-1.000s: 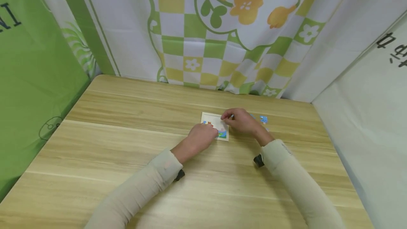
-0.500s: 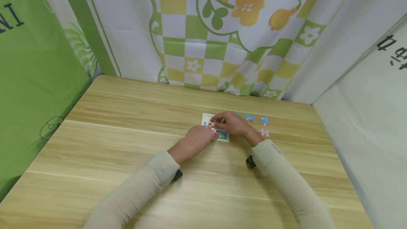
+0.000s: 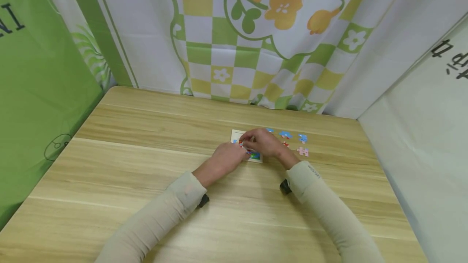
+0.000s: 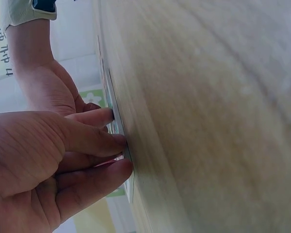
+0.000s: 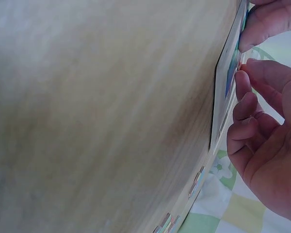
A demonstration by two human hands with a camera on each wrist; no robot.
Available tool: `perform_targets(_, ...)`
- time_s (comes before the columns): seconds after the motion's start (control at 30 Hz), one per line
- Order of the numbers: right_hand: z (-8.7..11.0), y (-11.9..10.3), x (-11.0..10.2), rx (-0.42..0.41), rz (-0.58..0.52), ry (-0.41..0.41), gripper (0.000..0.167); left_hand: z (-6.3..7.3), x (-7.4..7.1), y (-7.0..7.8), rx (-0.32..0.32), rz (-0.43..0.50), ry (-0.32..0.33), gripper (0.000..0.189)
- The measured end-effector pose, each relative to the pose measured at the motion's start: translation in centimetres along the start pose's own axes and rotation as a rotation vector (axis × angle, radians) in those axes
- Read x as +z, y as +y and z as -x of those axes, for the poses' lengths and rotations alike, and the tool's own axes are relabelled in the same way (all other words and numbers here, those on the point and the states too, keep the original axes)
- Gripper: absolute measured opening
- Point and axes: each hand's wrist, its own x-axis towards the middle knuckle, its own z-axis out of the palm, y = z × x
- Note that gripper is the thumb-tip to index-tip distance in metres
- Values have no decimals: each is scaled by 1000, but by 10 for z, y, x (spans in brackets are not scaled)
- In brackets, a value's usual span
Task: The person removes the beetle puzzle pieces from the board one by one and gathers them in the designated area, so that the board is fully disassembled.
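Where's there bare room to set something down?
Bare table: between the left sleeve and green cloth, and between it and the right sleeve. Crowded: the puzzle board, beneath left hand and right hand, plus the loose pieces to its right.

Head view high, facing forward-down; wrist views low, close, sideways; all share puzzle board (image 5: 224, 82).

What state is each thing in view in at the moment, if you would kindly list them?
Puzzle board: flat on the table, partly filled, partly covered by the hands
Blue puzzle pieces: loose on the table, outside the board
Pink puzzle piece: loose on the table
Left hand: touching the board
Right hand: fingers curled over the board; grip unclear
Checked curtain: hanging
Table: level
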Motion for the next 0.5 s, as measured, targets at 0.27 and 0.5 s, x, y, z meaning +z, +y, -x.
perform_targets(0.27, -1, 0, 1, 12, -35, 45, 14, 1, -4, -1, -5, 31, -29, 28)
perform_targets(0.5, -2, -2, 3, 3, -31, 102, 8, 0, -3, -1, -23, 57, -23, 28)
